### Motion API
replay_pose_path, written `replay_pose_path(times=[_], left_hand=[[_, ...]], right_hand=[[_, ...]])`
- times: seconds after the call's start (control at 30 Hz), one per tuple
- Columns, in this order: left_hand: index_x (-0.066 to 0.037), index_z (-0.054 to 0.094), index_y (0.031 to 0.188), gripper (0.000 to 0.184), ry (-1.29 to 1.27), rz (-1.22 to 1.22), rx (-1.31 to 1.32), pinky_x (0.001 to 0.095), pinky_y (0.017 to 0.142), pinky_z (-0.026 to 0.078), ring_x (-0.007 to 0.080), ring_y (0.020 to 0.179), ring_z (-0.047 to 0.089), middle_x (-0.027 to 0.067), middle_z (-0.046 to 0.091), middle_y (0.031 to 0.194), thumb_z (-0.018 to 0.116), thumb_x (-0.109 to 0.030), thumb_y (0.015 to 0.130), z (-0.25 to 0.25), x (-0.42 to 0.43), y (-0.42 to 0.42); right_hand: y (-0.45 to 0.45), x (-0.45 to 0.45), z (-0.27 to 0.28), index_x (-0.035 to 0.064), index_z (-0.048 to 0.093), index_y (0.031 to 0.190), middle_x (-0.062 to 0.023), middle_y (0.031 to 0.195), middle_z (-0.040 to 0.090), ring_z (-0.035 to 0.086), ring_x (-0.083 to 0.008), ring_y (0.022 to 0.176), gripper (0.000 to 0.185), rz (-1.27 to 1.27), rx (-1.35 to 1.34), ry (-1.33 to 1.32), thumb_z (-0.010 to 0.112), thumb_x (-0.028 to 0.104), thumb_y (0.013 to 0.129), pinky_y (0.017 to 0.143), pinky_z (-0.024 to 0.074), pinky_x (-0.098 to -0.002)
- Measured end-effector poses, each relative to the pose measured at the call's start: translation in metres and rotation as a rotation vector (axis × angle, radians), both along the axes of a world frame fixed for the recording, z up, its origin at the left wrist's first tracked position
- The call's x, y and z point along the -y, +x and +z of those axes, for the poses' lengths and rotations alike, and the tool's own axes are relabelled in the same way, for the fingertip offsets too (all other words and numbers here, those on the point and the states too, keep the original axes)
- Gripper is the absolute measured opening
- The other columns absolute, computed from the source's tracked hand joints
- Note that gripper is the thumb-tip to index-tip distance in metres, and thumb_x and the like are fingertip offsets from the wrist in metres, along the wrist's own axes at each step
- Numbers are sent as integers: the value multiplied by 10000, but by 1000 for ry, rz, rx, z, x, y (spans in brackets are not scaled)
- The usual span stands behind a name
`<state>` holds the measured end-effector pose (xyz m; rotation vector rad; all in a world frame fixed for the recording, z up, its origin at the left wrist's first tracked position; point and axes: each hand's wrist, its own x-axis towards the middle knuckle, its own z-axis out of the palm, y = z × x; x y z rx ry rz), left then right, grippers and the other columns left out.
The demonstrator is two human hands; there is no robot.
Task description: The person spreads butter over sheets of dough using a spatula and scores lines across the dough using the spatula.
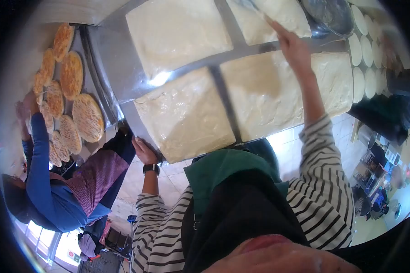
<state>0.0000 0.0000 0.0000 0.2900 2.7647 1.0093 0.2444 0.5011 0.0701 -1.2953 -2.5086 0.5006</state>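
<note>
My right hand (pixel 294 48) reaches out over the metal worktop, closed around the handle of a blurred spreading tool (pixel 249 4) whose exact kind I cannot make out. Its far end is over the back right dough sheet (pixel 284 20). My left hand (pixel 145 152), with a dark watch on the wrist, lies with fingers extended at the worktop's front edge, beside the front left dough sheet (pixel 184 113). Behind that is another flat, glossy dough sheet (pixel 177 34). A wide dough sheet (pixel 255 91) lies under my right forearm.
At the left, a co-worker in blue (pixel 50 177) reaches over browned flatbreads (pixel 71 75). A dark bowl (pixel 330 16) stands at the back right. Pale dough rounds (pixel 366 50) lie in rows at the right, near another person in dark clothes (pixel 387 113). Bare metal worktop (pixel 116 59) shows at the left.
</note>
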Motion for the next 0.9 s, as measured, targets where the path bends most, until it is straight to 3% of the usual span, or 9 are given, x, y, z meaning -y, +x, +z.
replay_pose_path(times=[0.1, 0.27, 0.37, 0.57, 0.63, 0.73, 0.8, 0.83, 0.9], left_hand=[[-2, 467, 1279, 510, -72, -17, 85, 391, 779, 474, 329, 903, 603, 249, 619, 1035, 350, -407, 994, 16, 6, 36], [-1, 483, 1265, 488, 8, -5, -13, 387, 744, 479, 314, 848, 604, 231, 627, 985, 357, -387, 994, -5, -3, 15], [1, 487, 1258, 486, 21, -3, -15, 382, 770, 476, 312, 878, 604, 228, 625, 1011, 360, -386, 994, -8, -8, 13], [25, 492, 1233, 489, -25, -37, -100, 385, 807, 471, 325, 928, 605, 242, 617, 1050, 366, -384, 997, -10, 0, 7], [35, 477, 1266, 516, -13, 0, -24, 371, 862, 460, 326, 998, 591, 247, 598, 1134, 368, -389, 994, -12, 3, 5], [61, 423, 1332, 587, 58, 35, 47, 345, 954, 423, 321, 1121, 544, 241, 540, 1267, 384, -413, 987, -30, 24, -9], [69, 428, 1323, 595, 24, 46, 58, 348, 953, 423, 318, 1119, 545, 243, 544, 1260, 385, -419, 986, -22, 19, -4], [76, 433, 1315, 602, -5, 56, 65, 351, 952, 423, 315, 1116, 547, 244, 549, 1253, 386, -425, 985, -15, 11, -2], [76, 437, 1313, 604, 12, 77, 106, 351, 950, 424, 311, 1113, 549, 242, 553, 1248, 387, -428, 984, -8, 4, 1]], right_hand=[[91, 50, 17, 330, 577, 1255, -117, 753, 596, 606, -300, 681, 446, 17, 151, -95, 589, 121, 861, 623, 499, -397], [160, 65, 46, 223, 618, 1237, -65, 687, 537, 549, -235, 576, 486, 32, 42, -68, 609, -5, 808, 554, 479, -348], [186, 23, 32, 61, 561, 1278, -101, 1223, 621, 620, -176, 1033, 372, -116, -99, -128, 483, -2, 921, 883, 473, -270], [165, 34, -4, 84, 547, 1297, -89, 1274, 589, 562, -189, 1163, 360, -125, -148, -359, 496, 95, 941, 967, 427, -286], [159, 68, 12, 108, 617, 1205, -167, 1130, 633, 632, -305, 993, 330, -38, -194, -286, 560, 54, 884, 857, 495, -329], [188, 64, 24, 76, 598, 1229, -147, 1159, 635, 637, -261, 1021, 341, -53, -196, -413, 560, 50, 892, 868, 488, -318], [186, 40, 25, 68, 575, 1255, -143, 1210, 616, 614, -244, 1091, 342, -62, -281, -193, 533, 66, 915, 883, 478, -311], [184, 25, 26, 87, 510, 1328, -108, 1334, 535, 512, -218, 1229, 377, -167, -231, -329, 459, 78, 955, 1012, 408, -312], [166, 1, 9, 132, 516, 1328, -119, 1324, 537, 523, -248, 1217, 378, -145, -217, -253, 451, 100, 956, 989, 423, -318]])
